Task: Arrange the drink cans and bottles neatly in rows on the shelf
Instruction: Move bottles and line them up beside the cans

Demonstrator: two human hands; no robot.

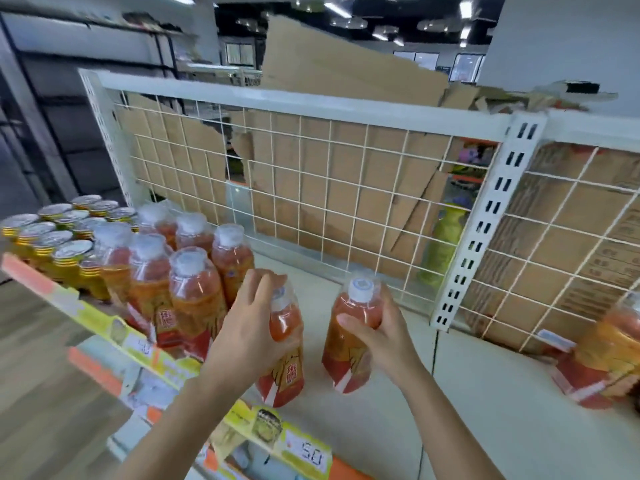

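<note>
Head view: left hand (247, 329) has fingers and thumb curled round the shoulder of an orange drink bottle (288, 370), with its cap mostly hidden under the fingers. Right hand (379, 336) grips a second bottle (343, 358) round the upper body, thumb across the front, white cap showing. Both bottles are upright to slightly tilted, side by side but apart, low over the front of the white shelf (485, 393). Bases look set down, though blur makes that unsure. Just left stands a packed group of matching bottles (188, 282), then rows of gold cans (57, 237) at the far left. More bottles (609, 355) sit at the right edge. Wire grid back (346, 188) with cardboard (332, 77) behind it. Price strip (306, 453) runs along the shelf front.
</note>
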